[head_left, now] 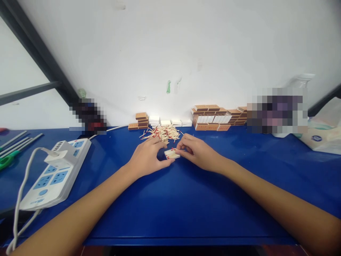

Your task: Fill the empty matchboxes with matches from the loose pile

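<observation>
A small white matchbox tray (172, 154) holding some red-tipped matches lies on the blue table (170, 206), between my hands. My left hand (149, 154) is at its left side, thumb along the near edge and fingers apart. From the right, my right hand (195, 152) pinches at the tray's right end with thumb and index finger; whatever is between those fingertips is too small to make out. Just behind the tray spreads a loose pile of matches (166, 133), partly behind my left fingers.
White trays (176, 123) and brown matchboxes (142, 121) line the wall, with a larger matchbox stack (210, 118) right of them. A power strip (58, 174) with a white cable, green-handled scissors (9, 159) and grey rods are at left. A plastic bag (323, 131) lies right.
</observation>
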A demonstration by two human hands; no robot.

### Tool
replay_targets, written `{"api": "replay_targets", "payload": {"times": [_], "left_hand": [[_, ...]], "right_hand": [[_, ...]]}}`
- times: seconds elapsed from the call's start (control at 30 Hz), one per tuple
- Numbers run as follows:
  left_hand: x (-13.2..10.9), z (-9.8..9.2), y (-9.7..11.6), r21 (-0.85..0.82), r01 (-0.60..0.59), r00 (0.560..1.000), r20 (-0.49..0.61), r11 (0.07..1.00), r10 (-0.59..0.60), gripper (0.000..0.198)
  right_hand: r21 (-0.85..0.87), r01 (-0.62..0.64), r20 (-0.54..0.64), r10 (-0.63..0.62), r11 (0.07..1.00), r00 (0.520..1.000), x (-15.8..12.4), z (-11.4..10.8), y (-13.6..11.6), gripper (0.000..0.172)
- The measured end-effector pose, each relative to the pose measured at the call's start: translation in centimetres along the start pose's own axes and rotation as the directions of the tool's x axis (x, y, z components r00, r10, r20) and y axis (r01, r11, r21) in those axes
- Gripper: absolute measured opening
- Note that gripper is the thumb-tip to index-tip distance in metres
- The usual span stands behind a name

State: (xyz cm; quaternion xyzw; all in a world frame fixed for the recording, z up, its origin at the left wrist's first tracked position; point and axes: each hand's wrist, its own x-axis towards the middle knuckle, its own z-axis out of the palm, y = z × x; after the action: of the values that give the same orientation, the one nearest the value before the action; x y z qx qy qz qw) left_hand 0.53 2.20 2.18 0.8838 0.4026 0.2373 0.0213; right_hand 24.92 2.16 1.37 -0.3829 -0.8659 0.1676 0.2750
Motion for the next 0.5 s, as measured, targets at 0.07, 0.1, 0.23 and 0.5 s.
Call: {"api": "replay_targets", "payload": {"times": [0.07, 0.1, 0.23, 0.5], "left_hand": [[0.0, -0.1, 0.0, 0.007, 0.036, 0.999, 0.034, 0.999, -0.036, 0.039], [0.0, 0.0, 0.0, 0.007, 0.040, 0.998, 0.049, 0.999, -0.040, 0.036], [-0.1, 0.2, -0.1, -0.010, 0.008, 0.995, 0.098, 1.000, -0.007, 0.029], [-0.1, 0.2, -0.3, -0.035, -0.025, 0.993, 0.118, 0.999, 0.029, 0.028]], "right_hand": [[-0.014, 0.009, 0.015, -0.009, 1.000, 1.000, -0.1, 0.5, 0.2, 0.014], [-0.019, 0.015, 0.020, -0.014, 1.000, 1.000, -0.1, 0.6, 0.3, 0.014], [-0.041, 0.035, 0.027, -0.034, 0.999, 0.999, -0.3, 0.9, 0.2, 0.015], [-0.065, 0.001, 0.049, 0.002, 0.998, 0.999, 0.0, -0.6, 0.3, 0.019]]}}
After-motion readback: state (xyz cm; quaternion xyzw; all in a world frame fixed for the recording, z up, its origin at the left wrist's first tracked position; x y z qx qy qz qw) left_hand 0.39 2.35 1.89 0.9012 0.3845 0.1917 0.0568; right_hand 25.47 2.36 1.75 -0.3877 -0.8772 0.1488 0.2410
